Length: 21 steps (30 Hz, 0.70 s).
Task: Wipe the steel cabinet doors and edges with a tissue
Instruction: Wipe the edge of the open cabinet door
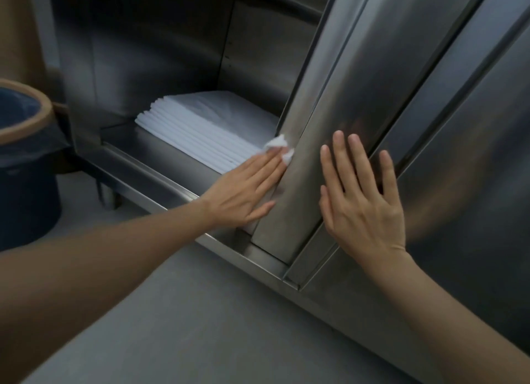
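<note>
Dim, soft, slightly blurred, wide-angle bowing

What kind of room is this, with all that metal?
Probably a commercial kitchen or a similar service room. The signs: a stainless steel cabinet with sliding doors, a stack of white sheets on its shelf, and a lined waste bin on a plain grey floor.

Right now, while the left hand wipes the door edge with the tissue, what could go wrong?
1. The tissue is small and crumpled under the left hand; it may slip out, so bare fingers would smear the door edge.
2. The right hand lies flat on the steel door and will probably leave fingerprints.
3. The wiping hand may brush the white stack inside.
</note>
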Tool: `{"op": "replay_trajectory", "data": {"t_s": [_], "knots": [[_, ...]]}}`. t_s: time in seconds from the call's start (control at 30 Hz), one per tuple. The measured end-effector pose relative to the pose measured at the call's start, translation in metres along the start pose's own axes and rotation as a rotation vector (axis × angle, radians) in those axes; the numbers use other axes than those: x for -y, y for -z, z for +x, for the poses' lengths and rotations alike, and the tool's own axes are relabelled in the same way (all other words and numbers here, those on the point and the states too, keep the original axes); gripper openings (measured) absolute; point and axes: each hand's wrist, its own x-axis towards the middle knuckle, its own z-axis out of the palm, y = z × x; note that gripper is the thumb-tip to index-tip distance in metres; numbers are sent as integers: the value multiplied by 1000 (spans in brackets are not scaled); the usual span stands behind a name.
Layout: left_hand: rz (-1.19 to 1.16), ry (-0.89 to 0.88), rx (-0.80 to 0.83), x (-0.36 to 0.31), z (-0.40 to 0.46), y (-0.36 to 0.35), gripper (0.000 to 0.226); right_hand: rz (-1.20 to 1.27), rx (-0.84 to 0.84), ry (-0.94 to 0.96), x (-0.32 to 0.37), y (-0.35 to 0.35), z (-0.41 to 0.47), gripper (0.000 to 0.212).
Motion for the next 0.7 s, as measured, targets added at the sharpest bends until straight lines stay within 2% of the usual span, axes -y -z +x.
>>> {"op": "replay_trajectory", "data": {"t_s": [0.1,0.3,0.4,0.47,0.57,0.7], "knots": [[-68,90,-85,0,19,2,72,13,-10,7,-1,-1,1,60],[-102,159,43,-50,-75,-50,76,-10,-15,13,-2,-1,1,60],[-72,153,47,-43,-64,-46,72,1,-28,14,0,-2,1,59],[-59,108,-28,-23,-27,-27,69,-8,-37,13,0,-2,1,59],[-104,130,-182,-2,31,-4,69,6,-31,12,-1,-2,1,58],[-138,173,-241,-20,11,-29,73,17,-20,11,0,-2,2,59]]}}
